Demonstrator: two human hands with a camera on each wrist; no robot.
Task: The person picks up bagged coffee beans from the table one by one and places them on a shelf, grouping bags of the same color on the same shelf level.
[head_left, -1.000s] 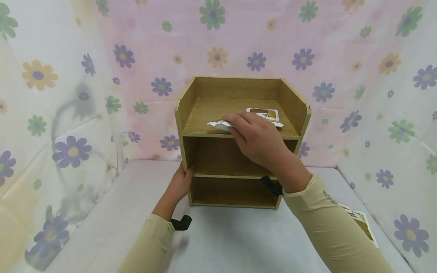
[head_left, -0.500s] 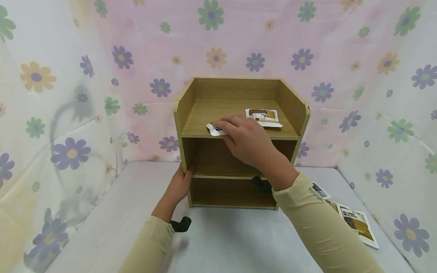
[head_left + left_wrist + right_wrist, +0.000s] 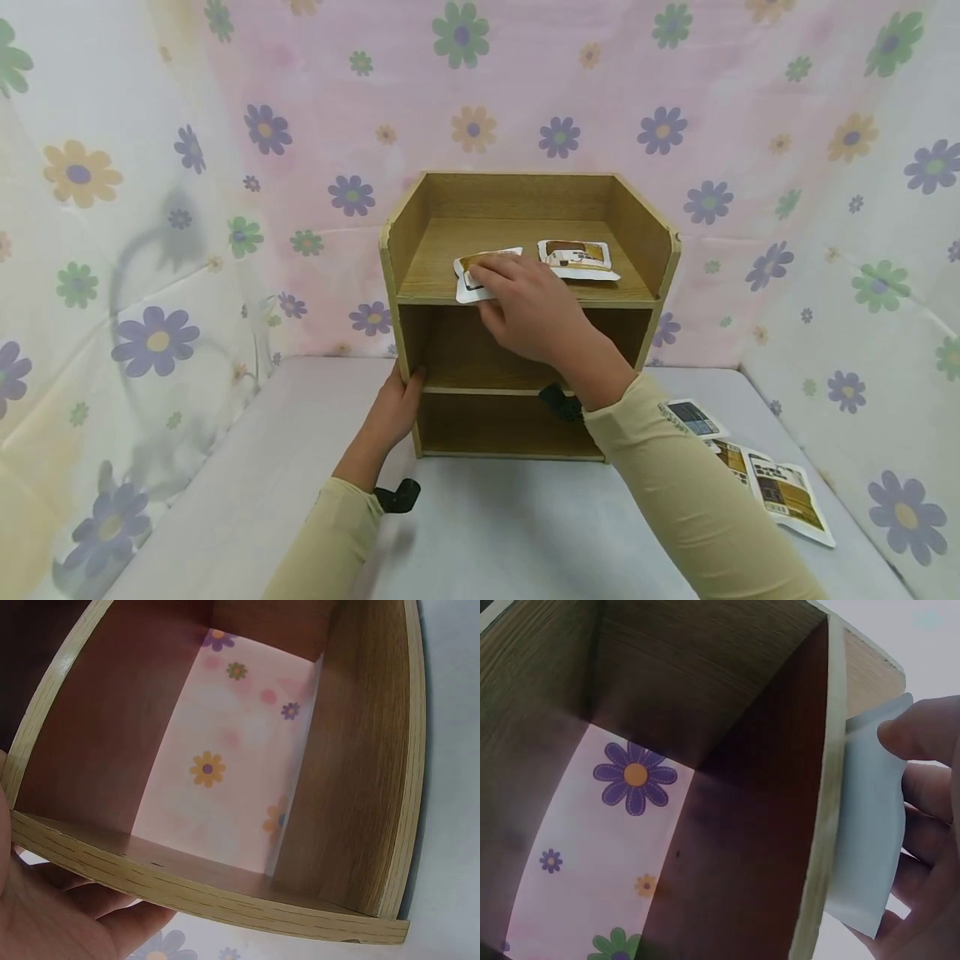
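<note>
A small wooden shelf unit stands on the table, with a walled top and two compartments below. My left hand grips its left side panel; in the left wrist view the fingers lie along the panel's outer face. At the front left of the top, my right hand holds a flat white and brown food packet between thumb and fingers. The right wrist view shows the packet's plain pale underside just past the front edge. A similar packet lies to its right on the top.
More flat packets lie on the table at the right, overlapping one another, with a dark-windowed packet behind them. The white table extends before the unit. Flowered cloth walls enclose it on the back and sides.
My right hand has shifted slightly left, and the packet under it has come down flatter onto the top. More packets show at the right as the arm moved. My left hand stayed put.
</note>
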